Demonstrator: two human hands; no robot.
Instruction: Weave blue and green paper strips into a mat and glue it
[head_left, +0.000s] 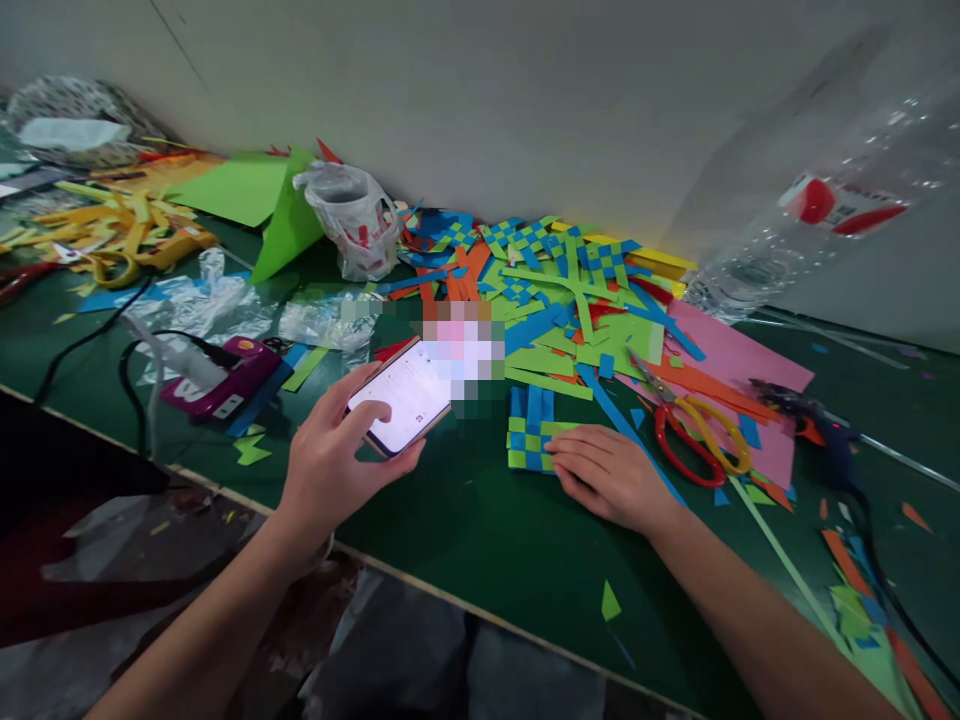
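Observation:
My left hand (330, 455) is closed round a smartphone (394, 405) with a bright, lit screen. The thumb lies over the screen, and the phone's far end is blurred out. My right hand (611, 475) rests on the table with its fingers stretched flat over the right part of a blue and green woven paper piece (529, 435), which is partly hidden by it. Loose blue strips stick up from that weave. To the right of this hand lie scissors (694, 430) with one red and one yellow handle.
Green and blue paper strips (555, 300) and woven pieces are heaped behind. A water bottle (817, 220), a corded glue gun (810, 420) and pink paper (739, 350) are on the right. A purple power strip (221, 380), plastic bag (356, 220) and yellow strips (135, 220) are left.

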